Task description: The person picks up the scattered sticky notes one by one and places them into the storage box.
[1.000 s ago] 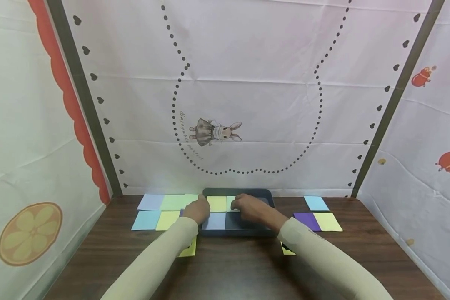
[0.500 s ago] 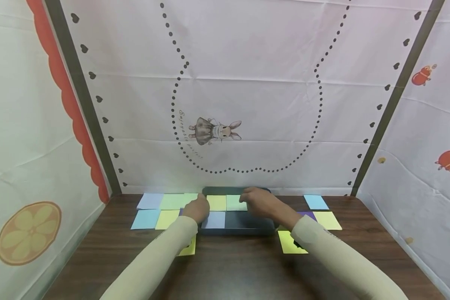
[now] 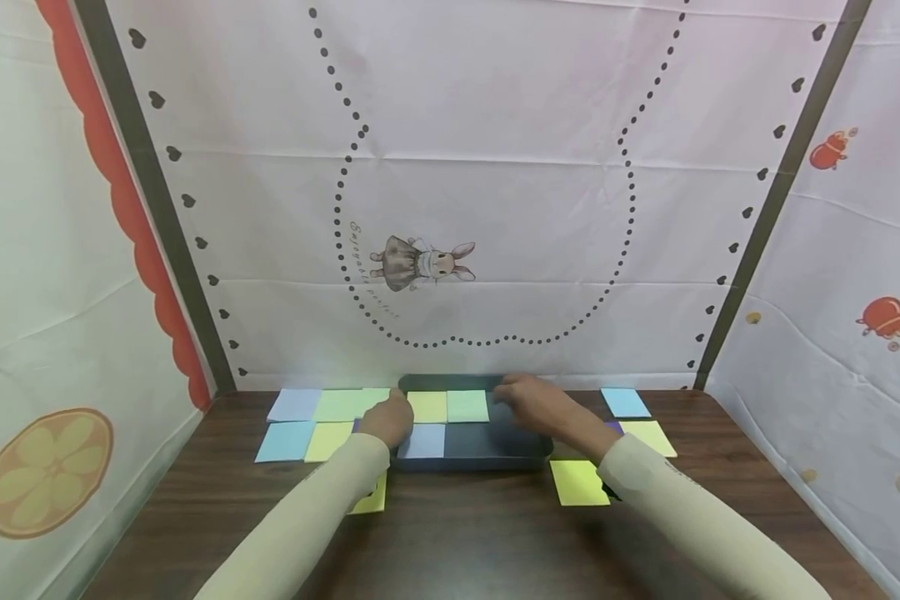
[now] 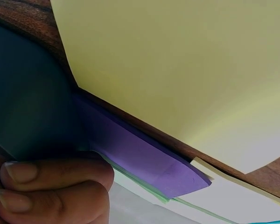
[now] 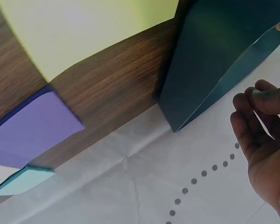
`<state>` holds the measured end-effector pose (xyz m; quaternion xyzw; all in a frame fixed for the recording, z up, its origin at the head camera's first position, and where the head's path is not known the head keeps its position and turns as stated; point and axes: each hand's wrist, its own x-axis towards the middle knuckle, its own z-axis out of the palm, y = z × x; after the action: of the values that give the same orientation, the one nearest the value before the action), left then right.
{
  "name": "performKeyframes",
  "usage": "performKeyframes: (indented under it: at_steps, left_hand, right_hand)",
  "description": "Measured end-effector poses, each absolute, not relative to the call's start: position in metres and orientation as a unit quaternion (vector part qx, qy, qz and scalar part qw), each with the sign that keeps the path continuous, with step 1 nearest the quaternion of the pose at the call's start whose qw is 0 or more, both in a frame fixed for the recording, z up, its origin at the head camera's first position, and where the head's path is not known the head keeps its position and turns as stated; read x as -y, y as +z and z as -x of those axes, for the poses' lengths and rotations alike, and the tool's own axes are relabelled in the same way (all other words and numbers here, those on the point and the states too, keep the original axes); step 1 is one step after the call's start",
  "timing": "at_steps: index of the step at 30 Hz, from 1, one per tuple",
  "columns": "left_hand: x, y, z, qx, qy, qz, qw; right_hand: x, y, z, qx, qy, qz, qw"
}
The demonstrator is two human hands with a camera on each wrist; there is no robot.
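A dark tray (image 3: 498,454) lies at the back of the table. Inside it are a yellow note (image 3: 427,407), a pale green note (image 3: 468,406) and a pale blue note (image 3: 425,441). My left hand (image 3: 390,419) holds the tray's left rim, and its curled fingers (image 4: 56,191) show against the wall in the left wrist view. Over the tray's right end hovers my right hand (image 3: 537,406), apart from the notes. In the right wrist view its fingers (image 5: 245,121) bend loosely, with nothing seen between them.
Left of the tray lie several sticky notes, among them a light blue one (image 3: 284,442) and a purple one (image 4: 130,144). On the right are a blue note (image 3: 626,402), pale yellow note (image 3: 648,437) and bright yellow note (image 3: 579,482). A white cloth (image 3: 495,317) hangs behind.
My right hand has drawn back to the right, away from the pale green note, which stays in the tray. The left hand keeps its place at the rim. The head view has shifted slightly.
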<state>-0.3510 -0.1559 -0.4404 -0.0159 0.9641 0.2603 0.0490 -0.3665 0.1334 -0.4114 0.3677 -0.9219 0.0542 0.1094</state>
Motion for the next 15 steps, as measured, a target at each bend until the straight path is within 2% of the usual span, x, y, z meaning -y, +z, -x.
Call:
performKeyframes:
  at_steps: [4, 9, 15]
  left_hand:
    - [0.157, -0.447, 0.358, -0.962, 0.265, 0.018, 0.060]
    - [0.159, -0.457, 0.367, -0.966, 0.252, 0.010, 0.049]
    - [0.156, -0.444, 0.359, -0.966, 0.250, 0.016, 0.058]
  right_hand:
    - [-0.141, -0.411, 0.363, 0.928, 0.062, -0.353, 0.097]
    - [-0.152, -0.411, 0.361, 0.931, 0.060, -0.346, 0.101]
    - [-0.162, -0.411, 0.358, 0.932, 0.051, -0.339, 0.112]
